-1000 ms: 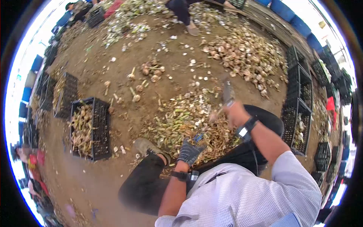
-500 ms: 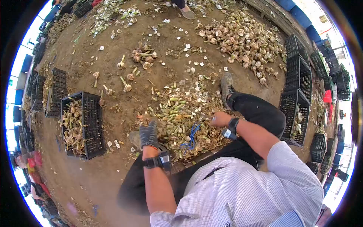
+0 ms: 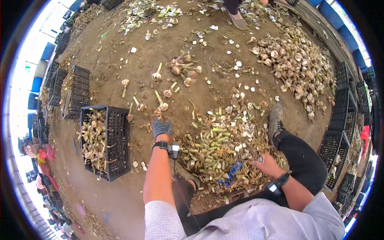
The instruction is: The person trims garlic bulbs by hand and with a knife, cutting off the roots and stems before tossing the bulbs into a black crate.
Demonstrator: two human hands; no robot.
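Observation:
My left hand (image 3: 161, 129), in a dark grey striped glove, reaches low over the ground with its fingers forward; they look open, though the tips are partly hidden. Just beyond them lies a garlic bulb (image 3: 163, 106) with a cut-length stem, and another garlic bulb (image 3: 140, 107) lies to its left. My bare right hand (image 3: 267, 165) is closed around a thin dark tool (image 3: 253, 153), whose kind I cannot make out. It is above a heap of cut garlic stems (image 3: 214, 150) between my legs, beside a tangle of blue string (image 3: 232, 175).
A black crate (image 3: 118, 140) of garlic stands on the left, with another crate (image 3: 80, 90) behind. A large garlic pile (image 3: 300, 64) lies at upper right, near stacked crates (image 3: 336, 148). A small garlic cluster (image 3: 185, 68) sits ahead. Another person's foot (image 3: 238, 21) shows at the top.
My left hand has moved forward, off the stem heap's edge toward the loose bulbs. My right hand stays over the heap with its tool. The view has swung left.

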